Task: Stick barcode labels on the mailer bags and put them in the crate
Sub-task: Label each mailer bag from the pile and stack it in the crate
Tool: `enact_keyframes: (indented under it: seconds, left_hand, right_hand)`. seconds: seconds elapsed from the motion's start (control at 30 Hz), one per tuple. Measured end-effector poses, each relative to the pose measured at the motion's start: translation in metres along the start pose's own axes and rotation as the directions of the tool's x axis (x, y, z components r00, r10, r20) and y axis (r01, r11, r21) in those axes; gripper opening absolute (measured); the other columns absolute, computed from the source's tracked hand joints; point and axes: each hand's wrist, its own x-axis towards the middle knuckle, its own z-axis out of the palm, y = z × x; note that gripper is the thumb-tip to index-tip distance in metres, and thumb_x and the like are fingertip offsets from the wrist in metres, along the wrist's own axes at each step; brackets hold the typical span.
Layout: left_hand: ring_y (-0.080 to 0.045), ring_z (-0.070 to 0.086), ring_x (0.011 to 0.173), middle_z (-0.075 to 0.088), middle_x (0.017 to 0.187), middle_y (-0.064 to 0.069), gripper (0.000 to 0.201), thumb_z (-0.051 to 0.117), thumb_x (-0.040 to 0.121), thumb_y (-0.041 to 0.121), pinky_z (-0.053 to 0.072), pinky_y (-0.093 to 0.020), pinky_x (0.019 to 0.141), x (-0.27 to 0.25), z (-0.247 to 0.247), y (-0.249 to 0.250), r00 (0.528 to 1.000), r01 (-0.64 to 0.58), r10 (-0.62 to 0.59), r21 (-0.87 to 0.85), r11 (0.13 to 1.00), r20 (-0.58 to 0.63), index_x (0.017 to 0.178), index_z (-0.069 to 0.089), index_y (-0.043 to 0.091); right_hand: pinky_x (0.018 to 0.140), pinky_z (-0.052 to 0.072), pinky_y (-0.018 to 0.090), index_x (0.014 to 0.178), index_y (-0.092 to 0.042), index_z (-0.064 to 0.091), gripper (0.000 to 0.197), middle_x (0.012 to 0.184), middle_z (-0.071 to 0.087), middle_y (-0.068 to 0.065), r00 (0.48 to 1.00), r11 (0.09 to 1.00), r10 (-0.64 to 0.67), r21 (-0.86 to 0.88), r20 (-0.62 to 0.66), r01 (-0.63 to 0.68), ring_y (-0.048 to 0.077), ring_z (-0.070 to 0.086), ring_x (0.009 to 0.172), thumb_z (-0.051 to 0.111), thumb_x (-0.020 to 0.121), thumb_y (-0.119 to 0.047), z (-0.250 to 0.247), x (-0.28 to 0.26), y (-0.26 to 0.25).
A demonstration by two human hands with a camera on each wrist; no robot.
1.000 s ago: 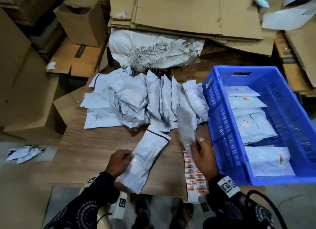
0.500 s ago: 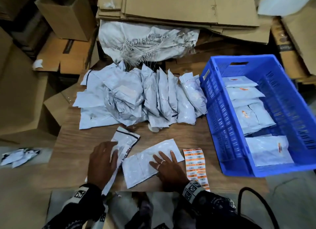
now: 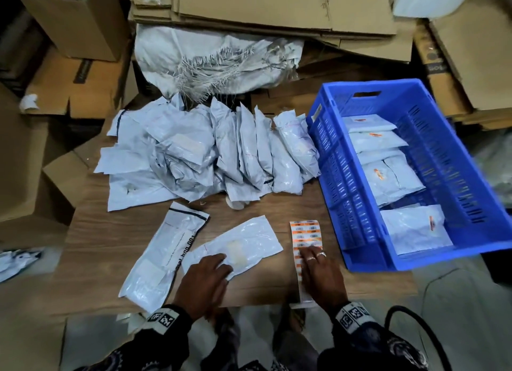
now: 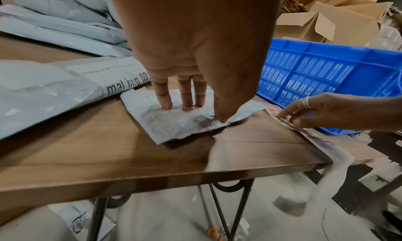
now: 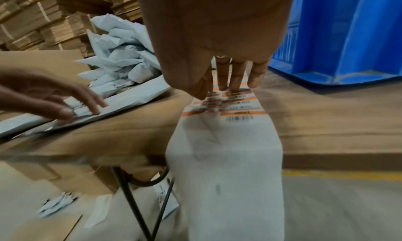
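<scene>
Mailer bag flat on the table near the front edge, pinned under straight, slightly spread fingertips of the left hand, probably to hold it still for a label. Just right, label strip trailing over the edge, pressed by right hand, thumb and fingers closing, seemingly to peel one. Farther right, crate within reach, labelled bags inside.
</scene>
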Motion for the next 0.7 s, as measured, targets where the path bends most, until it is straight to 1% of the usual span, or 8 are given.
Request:
enact_keyframes:
  seconds: [0.1, 0.2, 0.27, 0.33, 0.43, 0.5, 0.6, 0.7]
  left_hand:
    - [-0.025, 0.063, 0.111, 0.062, 0.129, -0.001, 0.028, 0.056, 0.085, 0.037, 0.055, -0.036, 0.077, 0.001, 0.0, 0.002, 1.0, 0.016, -0.016, -0.005, 1.0, -0.001, 0.111, 0.064, 0.031]
    - [-0.024, 0.063, 0.109, 0.061, 0.128, 0.0, 0.027, 0.054, 0.087, 0.038, 0.055, -0.035, 0.076, 0.002, 0.001, 0.003, 1.0, 0.029, -0.029, -0.005, 1.0, -0.007, 0.11, 0.066, 0.031]
    - [-0.024, 0.063, 0.108, 0.062, 0.127, 0.0, 0.027, 0.052, 0.086, 0.039, 0.055, -0.035, 0.075, 0.003, 0.003, 0.005, 0.999, 0.04, -0.04, 0.001, 0.999, -0.007, 0.109, 0.066, 0.031]
    - [-0.024, 0.064, 0.108, 0.062, 0.127, 0.0, 0.029, 0.051, 0.086, 0.04, 0.055, -0.035, 0.076, 0.004, 0.004, 0.008, 0.998, 0.062, -0.062, -0.009, 0.998, -0.005, 0.108, 0.067, 0.031]
    - [-0.024, 0.065, 0.108, 0.062, 0.127, 0.0, 0.029, 0.051, 0.084, 0.04, 0.056, -0.035, 0.076, 0.005, 0.005, 0.011, 0.995, 0.098, -0.098, -0.024, 0.995, -0.003, 0.107, 0.066, 0.031]
    - [-0.024, 0.065, 0.106, 0.063, 0.126, 0.0, 0.028, 0.051, 0.083, 0.04, 0.057, -0.035, 0.075, 0.006, 0.004, 0.015, 0.994, 0.11, -0.111, -0.045, 0.993, -0.007, 0.105, 0.066, 0.031]
    - [-0.024, 0.064, 0.105, 0.063, 0.124, 0.0, 0.027, 0.05, 0.083, 0.04, 0.056, -0.035, 0.074, 0.007, 0.005, 0.018, 0.989, 0.141, -0.143, -0.069, 0.988, -0.021, 0.103, 0.067, 0.03]
    - [-0.024, 0.063, 0.103, 0.06, 0.125, 0.002, 0.023, 0.053, 0.083, 0.039, 0.053, -0.035, 0.072, 0.008, 0.009, 0.018, 0.986, 0.163, -0.164, -0.066, 0.984, -0.012, 0.102, 0.064, 0.032]
  right_hand:
    - [0.102, 0.048, 0.047, 0.131, -0.016, 0.063, 0.043, 0.147, 0.053, 0.013, 0.997, 0.999, 0.041, -0.031, -0.064, -0.043, 0.035, 0.057, 0.124, 0.056, 0.09, -0.028, -0.011, 0.026, 0.001]
    - [0.116, 0.032, 0.047, 0.146, -0.018, 0.05, 0.055, 0.159, 0.04, 0.008, 0.999, 0.997, 0.046, -0.06, -0.02, -0.048, 0.034, 0.041, 0.14, 0.034, 0.097, -0.035, -0.021, 0.055, 0.002]
    - [0.116, 0.032, 0.047, 0.147, -0.015, 0.049, 0.057, 0.158, 0.04, 0.011, 0.998, 0.998, 0.041, -0.056, -0.038, -0.043, 0.038, 0.04, 0.139, 0.033, 0.096, -0.035, -0.028, 0.073, 0.001]
    - [0.109, 0.04, 0.05, 0.144, -0.011, 0.053, 0.058, 0.154, 0.045, 0.014, 0.998, 0.997, 0.026, -0.066, -0.059, -0.03, 0.04, 0.045, 0.135, 0.036, 0.093, -0.035, -0.035, 0.089, 0.001]
    - [0.104, 0.043, 0.049, 0.148, -0.013, 0.047, 0.06, 0.154, 0.046, 0.01, 0.998, 0.996, 0.051, -0.073, -0.045, -0.054, 0.037, 0.042, 0.138, 0.041, 0.093, -0.036, -0.044, 0.113, 0.002]
    - [0.101, 0.045, 0.05, 0.15, -0.013, 0.044, 0.065, 0.15, 0.049, 0.011, 0.997, 0.995, 0.073, -0.064, -0.028, -0.075, 0.037, 0.044, 0.134, 0.038, 0.091, -0.039, -0.05, 0.125, 0.002]
    - [0.099, 0.042, 0.048, 0.153, -0.014, 0.036, 0.064, 0.143, 0.05, 0.015, 0.988, 0.982, 0.146, -0.124, 0.043, -0.14, 0.037, 0.044, 0.13, 0.043, 0.097, -0.043, -0.054, 0.134, 0.0]
    - [0.103, 0.039, 0.048, 0.152, -0.015, 0.035, 0.063, 0.148, 0.043, 0.016, 0.976, 0.964, 0.205, -0.186, 0.075, -0.188, 0.037, 0.039, 0.135, 0.043, 0.097, -0.046, -0.051, 0.131, -0.002]
